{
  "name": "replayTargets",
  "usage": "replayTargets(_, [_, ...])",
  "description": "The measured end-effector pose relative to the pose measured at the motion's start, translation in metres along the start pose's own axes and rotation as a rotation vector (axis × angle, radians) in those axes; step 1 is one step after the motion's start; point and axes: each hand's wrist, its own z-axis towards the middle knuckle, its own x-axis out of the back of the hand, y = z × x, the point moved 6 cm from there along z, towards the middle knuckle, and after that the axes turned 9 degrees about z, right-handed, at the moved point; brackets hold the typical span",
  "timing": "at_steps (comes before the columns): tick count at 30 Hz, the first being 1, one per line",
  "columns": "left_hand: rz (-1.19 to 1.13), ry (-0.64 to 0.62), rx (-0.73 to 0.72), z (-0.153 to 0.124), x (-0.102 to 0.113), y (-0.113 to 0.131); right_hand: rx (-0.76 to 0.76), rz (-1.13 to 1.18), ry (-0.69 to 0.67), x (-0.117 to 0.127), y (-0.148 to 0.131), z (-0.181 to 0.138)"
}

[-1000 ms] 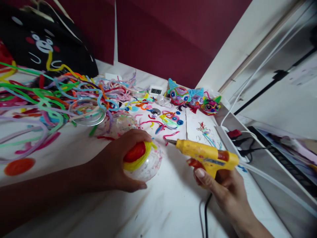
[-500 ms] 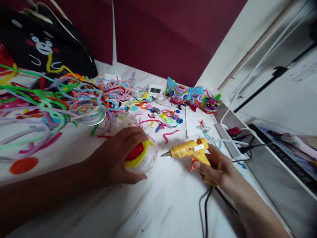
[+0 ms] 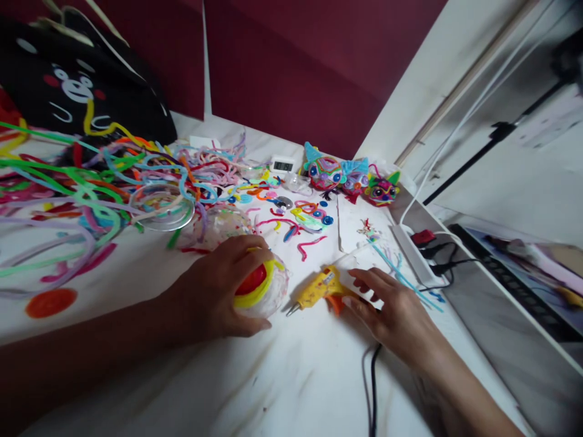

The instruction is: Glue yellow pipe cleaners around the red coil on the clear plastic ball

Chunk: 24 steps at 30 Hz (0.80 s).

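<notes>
My left hand [image 3: 223, 285] is wrapped over a clear plastic ball [image 3: 276, 297] on the table. A red patch [image 3: 252, 278] edged with a yellow pipe cleaner [image 3: 255, 296] is on the ball's side, partly covered by my fingers. To the right, a yellow hot glue gun [image 3: 319, 288] lies on its side on the white table, its metal nozzle pointing at the ball. My right hand [image 3: 382, 303] is at the gun's handle end with the fingers apart. Whether the thumb still touches the handle, I cannot tell.
Tangled pipe cleaners [image 3: 91, 182] and a clear round dish [image 3: 164, 207] spread over the left. Several colourful animal heads [image 3: 325, 173] sit by the wall near a small digital clock [image 3: 282, 164]. A power strip [image 3: 416, 255] with cables runs along the right; a black bag [image 3: 122, 91] stands behind.
My right hand has lowered the glue gun onto the table and loosened its fingers from it. My left hand keeps its hold on the ball.
</notes>
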Motion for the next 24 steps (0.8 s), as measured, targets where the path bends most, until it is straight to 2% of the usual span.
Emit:
replayTargets(4, [-0.012, 0.01, -0.021, 0.001, 0.001, 0.006, 0.274, 0.128, 0.11, -0.007, -0.051, -0.005])
replayTargets(7, [-0.027, 0.026, -0.047, 0.001, 0.003, 0.01, 0.412, 0.165, 0.103, -0.02, -0.082, -0.003])
replayTargets(14, [-0.037, 0.077, -0.086, 0.0, 0.004, 0.016, 0.422, 0.085, 0.097, -0.044, -0.1, 0.006])
replayTargets(18, [-0.037, 0.094, -0.093, 0.001, 0.004, 0.017, 0.461, 0.053, 0.114, -0.047, -0.106, 0.005])
replayTargets(24, [-0.042, 0.094, -0.089, 0.002, 0.004, 0.017, 0.437, 0.044, 0.122, -0.051, -0.109, 0.003])
